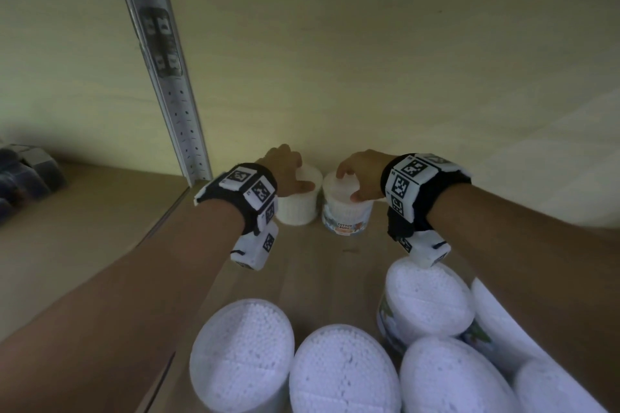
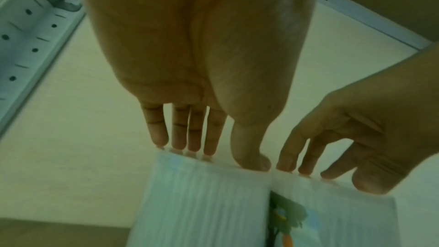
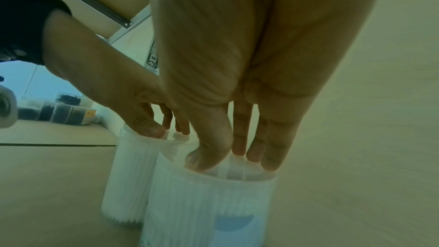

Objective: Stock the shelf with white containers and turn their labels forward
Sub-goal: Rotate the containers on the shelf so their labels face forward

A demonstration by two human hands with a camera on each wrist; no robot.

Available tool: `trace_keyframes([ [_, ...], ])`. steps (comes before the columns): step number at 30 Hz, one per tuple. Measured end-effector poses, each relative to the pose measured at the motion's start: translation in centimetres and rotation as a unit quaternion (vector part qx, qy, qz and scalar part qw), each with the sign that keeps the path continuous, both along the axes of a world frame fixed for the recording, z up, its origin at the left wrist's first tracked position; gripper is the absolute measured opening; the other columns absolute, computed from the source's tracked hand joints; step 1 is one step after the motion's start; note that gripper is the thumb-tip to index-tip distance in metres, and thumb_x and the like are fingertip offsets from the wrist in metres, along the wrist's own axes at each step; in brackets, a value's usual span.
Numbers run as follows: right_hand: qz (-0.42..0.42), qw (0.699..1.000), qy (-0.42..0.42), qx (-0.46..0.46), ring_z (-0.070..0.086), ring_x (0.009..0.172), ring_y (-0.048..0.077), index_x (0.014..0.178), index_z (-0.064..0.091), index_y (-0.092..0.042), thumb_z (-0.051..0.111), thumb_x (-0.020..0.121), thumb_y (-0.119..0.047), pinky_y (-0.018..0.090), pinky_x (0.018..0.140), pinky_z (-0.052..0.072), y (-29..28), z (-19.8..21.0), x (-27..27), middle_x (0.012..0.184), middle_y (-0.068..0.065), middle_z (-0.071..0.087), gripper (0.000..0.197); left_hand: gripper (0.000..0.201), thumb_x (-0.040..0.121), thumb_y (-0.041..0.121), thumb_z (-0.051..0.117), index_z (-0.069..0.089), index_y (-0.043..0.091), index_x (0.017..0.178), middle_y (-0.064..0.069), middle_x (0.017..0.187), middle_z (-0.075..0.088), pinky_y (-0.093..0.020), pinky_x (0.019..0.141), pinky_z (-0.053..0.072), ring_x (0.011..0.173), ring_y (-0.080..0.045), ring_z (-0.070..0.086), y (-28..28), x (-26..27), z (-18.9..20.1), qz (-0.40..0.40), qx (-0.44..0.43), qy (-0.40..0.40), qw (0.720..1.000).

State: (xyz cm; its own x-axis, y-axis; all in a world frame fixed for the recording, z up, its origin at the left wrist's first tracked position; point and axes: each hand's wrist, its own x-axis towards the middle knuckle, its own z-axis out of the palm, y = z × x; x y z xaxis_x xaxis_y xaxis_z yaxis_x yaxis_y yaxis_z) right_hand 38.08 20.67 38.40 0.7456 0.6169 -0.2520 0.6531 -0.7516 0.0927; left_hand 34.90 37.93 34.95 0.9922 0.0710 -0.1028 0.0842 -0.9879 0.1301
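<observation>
Two white cotton-bud containers stand side by side at the back of the wooden shelf [image 1: 322,261]. The left container [image 1: 298,208] shows a plain white side to the front. My left hand [image 1: 302,174] grips its lid from above, fingers [image 2: 187,138] behind and thumb in front. On the right container [image 1: 347,214] a "Cotton Buds" label faces forward. My right hand [image 1: 350,186] grips that lid the same way, thumb [image 3: 209,153] in front. The wrist views show the left container [image 2: 202,204] touching the right container [image 3: 209,204].
Several more white containers [image 1: 241,355] crowd the shelf's front edge under my forearms. A perforated metal upright [image 1: 167,94] rises at the left. Dark packages [image 1: 23,174] lie on the neighbouring shelf. The back panel stands right behind the two containers.
</observation>
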Motion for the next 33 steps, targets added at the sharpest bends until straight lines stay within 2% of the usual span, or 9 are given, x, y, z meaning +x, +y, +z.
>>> trace_keyframes([
  [5, 0.001, 1.0, 0.003, -0.002, 0.044, 0.131, 0.027, 0.142, 0.04, -0.012, 0.06, 0.092, -0.022, 0.034, 0.105, 0.037, 0.0, 0.0, -0.1, 0.146, 0.009, 0.042, 0.056, 0.058, 0.091, 0.019, 0.06, 0.037, 0.013, 0.144, -0.009, 0.15, 0.032, -0.032, 0.107, 0.034, 0.136, -0.025, 0.037, 0.0, -0.3, 1.3, -0.052, -0.034, 0.039, 0.997],
  [8, 0.002, 1.0, 0.005, -0.001, 0.044, 0.132, 0.027, 0.143, 0.04, -0.012, 0.061, 0.091, -0.023, 0.033, 0.105, 0.037, -0.1, 0.0, 0.0, 0.146, 0.008, 0.042, 0.056, 0.06, 0.087, -0.008, 0.049, 0.04, 0.014, 0.142, -0.009, 0.152, 0.033, -0.037, 0.103, 0.037, 0.138, -0.024, 0.035, -0.3, -0.1, 2.8, -0.097, -0.053, 0.094, 0.989],
  [10, 0.002, 1.0, 0.009, -0.005, 0.041, 0.134, 0.027, 0.143, 0.039, -0.012, 0.061, 0.092, -0.023, 0.033, 0.106, 0.035, 0.0, 0.1, 0.0, 0.149, 0.008, 0.038, 0.057, 0.064, 0.081, -0.016, 0.042, 0.045, 0.013, 0.138, -0.008, 0.149, 0.037, -0.039, 0.102, 0.039, 0.138, -0.024, 0.036, -0.2, -0.3, 3.0, -0.101, -0.08, 0.082, 0.988],
  [12, 0.001, 1.0, 0.009, -0.006, 0.04, 0.135, 0.027, 0.143, 0.039, -0.012, 0.061, 0.091, -0.022, 0.033, 0.107, 0.035, 0.0, 0.1, 0.1, 0.15, 0.008, 0.037, 0.057, 0.054, 0.084, -0.012, 0.043, 0.047, 0.012, 0.132, -0.008, 0.144, 0.04, -0.036, 0.094, 0.042, 0.133, -0.025, 0.04, -0.1, -0.4, 2.6, -0.068, -0.124, 0.034, 0.989],
  [14, 0.002, 1.0, 0.007, -0.007, 0.04, 0.135, 0.026, 0.143, 0.039, -0.012, 0.061, 0.091, -0.022, 0.033, 0.107, 0.034, 0.0, 0.1, 0.1, 0.15, 0.008, 0.036, 0.057, 0.039, 0.091, 0.008, 0.053, 0.048, 0.013, 0.13, -0.01, 0.139, 0.042, -0.033, 0.089, 0.042, 0.125, -0.027, 0.046, -0.2, -0.3, 1.9, -0.02, -0.121, -0.029, 0.992],
  [17, 0.005, 1.0, 0.007, -0.011, 0.04, 0.135, 0.026, 0.143, 0.038, -0.011, 0.061, 0.092, -0.022, 0.032, 0.107, 0.034, 0.0, 0.1, 0.1, 0.15, 0.008, 0.035, 0.058, 0.05, 0.091, 0.044, 0.055, 0.046, 0.014, 0.129, -0.012, 0.134, 0.04, -0.041, 0.099, 0.042, 0.121, -0.031, 0.044, -0.5, 0.0, 0.8, 0.03, -0.054, -0.042, 0.997],
  [19, 0.007, 1.0, 0.004, -0.009, 0.04, 0.134, 0.026, 0.143, 0.038, -0.01, 0.061, 0.092, -0.022, 0.032, 0.106, 0.035, 0.1, 0.2, 0.1, 0.15, 0.008, 0.036, 0.058, 0.058, 0.089, 0.052, 0.053, 0.045, 0.011, 0.13, -0.014, 0.135, 0.038, -0.043, 0.101, 0.042, 0.123, -0.032, 0.042, -0.8, 0.1, 0.3, 0.037, -0.019, -0.021, 0.999],
  [25, 0.009, 1.0, -0.002, -0.009, 0.042, 0.133, 0.025, 0.143, 0.038, -0.01, 0.062, 0.091, -0.022, 0.03, 0.105, 0.035, 0.1, 0.2, -0.1, 0.149, 0.008, 0.037, 0.059, 0.056, 0.089, 0.046, 0.056, 0.044, 0.012, 0.133, -0.013, 0.137, 0.038, -0.041, 0.103, 0.039, 0.125, -0.032, 0.041, -0.9, 0.0, 0.3, 0.01, -0.015, -0.005, 1.0],
  [33, -0.003, 1.0, 0.007, -0.004, 0.04, 0.135, 0.024, 0.144, 0.037, -0.011, 0.06, 0.092, -0.022, 0.028, 0.105, 0.033, 0.1, 0.1, -0.1, 0.151, 0.007, 0.035, 0.058, 0.057, 0.093, 0.007, 0.054, 0.035, 0.015, 0.145, -0.007, 0.155, 0.027, -0.029, 0.109, 0.03, 0.142, -0.023, 0.028, -0.5, -0.5, 2.1, -0.077, -0.038, 0.065, 0.994],
])
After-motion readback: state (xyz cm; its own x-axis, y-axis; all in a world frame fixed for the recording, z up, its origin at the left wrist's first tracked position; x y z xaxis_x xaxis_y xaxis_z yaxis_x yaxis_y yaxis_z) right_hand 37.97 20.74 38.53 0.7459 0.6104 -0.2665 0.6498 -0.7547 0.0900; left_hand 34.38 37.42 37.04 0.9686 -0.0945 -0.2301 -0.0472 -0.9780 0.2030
